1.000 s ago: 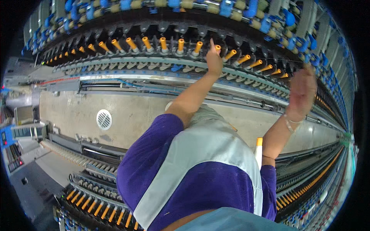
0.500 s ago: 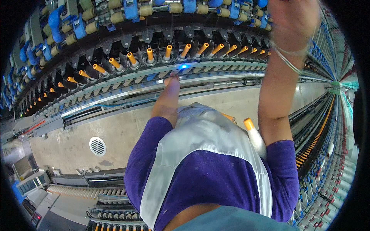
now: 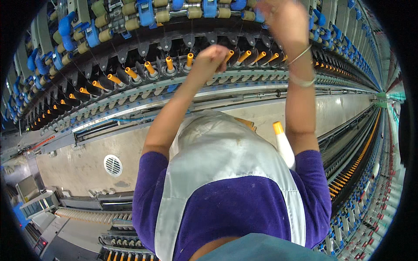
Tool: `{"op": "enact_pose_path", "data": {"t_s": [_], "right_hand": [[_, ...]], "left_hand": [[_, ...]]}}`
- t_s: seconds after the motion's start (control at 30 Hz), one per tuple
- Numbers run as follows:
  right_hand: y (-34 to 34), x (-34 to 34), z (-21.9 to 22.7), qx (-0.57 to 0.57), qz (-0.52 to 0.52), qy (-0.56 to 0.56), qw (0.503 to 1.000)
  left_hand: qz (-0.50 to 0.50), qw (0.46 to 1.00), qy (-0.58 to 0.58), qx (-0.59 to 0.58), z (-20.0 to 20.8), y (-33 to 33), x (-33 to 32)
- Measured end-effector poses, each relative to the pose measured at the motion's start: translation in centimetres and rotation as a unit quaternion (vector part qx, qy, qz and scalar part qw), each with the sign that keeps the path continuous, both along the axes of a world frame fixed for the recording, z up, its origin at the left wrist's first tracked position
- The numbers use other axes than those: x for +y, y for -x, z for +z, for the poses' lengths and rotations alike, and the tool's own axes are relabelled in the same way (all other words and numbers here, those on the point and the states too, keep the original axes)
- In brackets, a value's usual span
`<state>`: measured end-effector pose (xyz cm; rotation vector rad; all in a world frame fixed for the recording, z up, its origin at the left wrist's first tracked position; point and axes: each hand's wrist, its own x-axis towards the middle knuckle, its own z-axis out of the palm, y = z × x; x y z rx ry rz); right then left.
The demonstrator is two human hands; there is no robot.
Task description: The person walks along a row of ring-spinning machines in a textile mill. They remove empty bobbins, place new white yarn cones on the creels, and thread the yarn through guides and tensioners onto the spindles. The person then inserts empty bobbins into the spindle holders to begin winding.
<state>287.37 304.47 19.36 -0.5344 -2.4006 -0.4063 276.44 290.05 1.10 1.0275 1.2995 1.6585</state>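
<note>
Since half a second before, left hand [image 3: 208, 58] rose to orange bobbin [image 3: 228, 55] at upper centre, fist closed, contents unclear; right hand [image 3: 285, 19] blurred, grip unclear. Bobbin likely light, stiff; grasp tip.

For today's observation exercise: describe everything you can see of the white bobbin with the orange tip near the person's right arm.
The white bobbin is a slim, tapered spool wound full with white yarn, ending in a bare orange tube tip that looks like plastic. It stands tilted, tip upward and slightly left. Its lower end is hidden behind the purple sleeve, so what holds it cannot be told. It lies close beside the right forearm, in front of the floor.
</note>
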Motion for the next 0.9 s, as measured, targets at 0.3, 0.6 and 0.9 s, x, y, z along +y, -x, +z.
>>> {"op": "enact_pose_path", "data": {"t_s": [0.3, 0.6, 0.9], "right_hand": [[8.1, -0.1, 0.6, 0.004, 0.093, 0.099, 0.991], [8.3, 0.3, 3.1, 0.065, 0.069, 0.102, 0.990], [3.3, -5.3, 2.7, 0.296, 0.027, -0.072, 0.952]], "left_hand": [[0.115, 0.964, 0.072, -0.228, 4.9, 2.5, 3.8], [-0.326, 0.932, 0.154, 0.039, 4.4, -3.6, -1.3], [-0.282, 0.943, 0.169, -0.055, -3.1, -5.3, -0.2]]}}
